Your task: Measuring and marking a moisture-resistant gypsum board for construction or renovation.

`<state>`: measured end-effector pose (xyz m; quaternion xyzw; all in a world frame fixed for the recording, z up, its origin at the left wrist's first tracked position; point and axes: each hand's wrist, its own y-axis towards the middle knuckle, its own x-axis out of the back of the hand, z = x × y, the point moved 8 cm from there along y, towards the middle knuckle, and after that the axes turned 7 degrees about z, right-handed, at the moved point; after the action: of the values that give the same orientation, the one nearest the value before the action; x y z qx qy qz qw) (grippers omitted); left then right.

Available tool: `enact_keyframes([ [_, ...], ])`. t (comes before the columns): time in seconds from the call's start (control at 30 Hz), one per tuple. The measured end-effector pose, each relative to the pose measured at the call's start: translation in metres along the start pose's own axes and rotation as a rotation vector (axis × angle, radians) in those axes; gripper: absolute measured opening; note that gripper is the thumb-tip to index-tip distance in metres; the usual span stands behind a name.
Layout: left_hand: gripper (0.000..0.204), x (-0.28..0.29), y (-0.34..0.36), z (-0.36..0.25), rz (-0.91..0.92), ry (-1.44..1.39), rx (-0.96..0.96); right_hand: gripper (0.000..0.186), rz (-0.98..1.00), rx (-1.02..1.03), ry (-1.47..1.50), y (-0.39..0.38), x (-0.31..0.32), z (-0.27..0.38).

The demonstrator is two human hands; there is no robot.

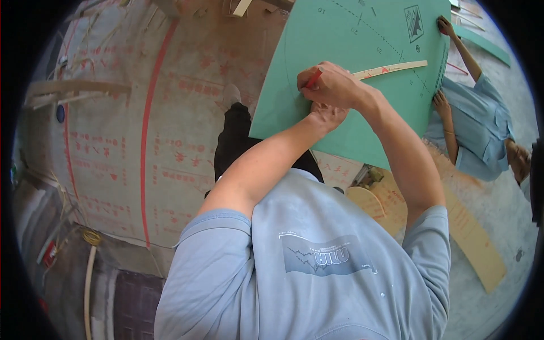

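Note:
A large green board (391, 119) with printed dashed lines and marks spreads out before me. My right hand (328, 84) is closed around a red pen (313, 78) over the board's left part. Just below it, my left hand (328, 115) is by the board's near side, its fingers mostly hidden behind my right hand and wrist. From behind the right wrist a thin pale wooden strip (391, 70) with red marks runs to the right across the board. Whether my left hand grips the strip's hidden end does not show.
A co-worker in blue (473, 122) stands at the right with both hands on the board's edge. Yellowish cut sheets (476, 243) lie on the floor at lower right. Floor sheeting with red print and a red stripe (153, 113) covers the left. A wooden beam (79, 88) juts in there.

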<state>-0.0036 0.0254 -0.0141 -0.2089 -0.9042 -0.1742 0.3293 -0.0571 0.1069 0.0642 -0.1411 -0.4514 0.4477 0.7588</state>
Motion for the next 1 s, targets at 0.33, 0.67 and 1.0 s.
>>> enact_keyframes([
  [0.33,0.025,0.018,0.009,-0.014,-0.103,0.119,0.095,0.009,0.267,0.133,-0.398,0.021,-0.015,0.025],
  [0.67,0.025,0.028,0.019,-0.005,-0.223,0.212,0.221,0.010,0.157,0.246,-0.448,0.020,-0.011,0.030],
  [1.0,0.020,0.066,0.083,0.041,-0.222,-0.080,0.026,0.011,-0.015,0.220,-0.341,0.061,0.075,0.008],
])
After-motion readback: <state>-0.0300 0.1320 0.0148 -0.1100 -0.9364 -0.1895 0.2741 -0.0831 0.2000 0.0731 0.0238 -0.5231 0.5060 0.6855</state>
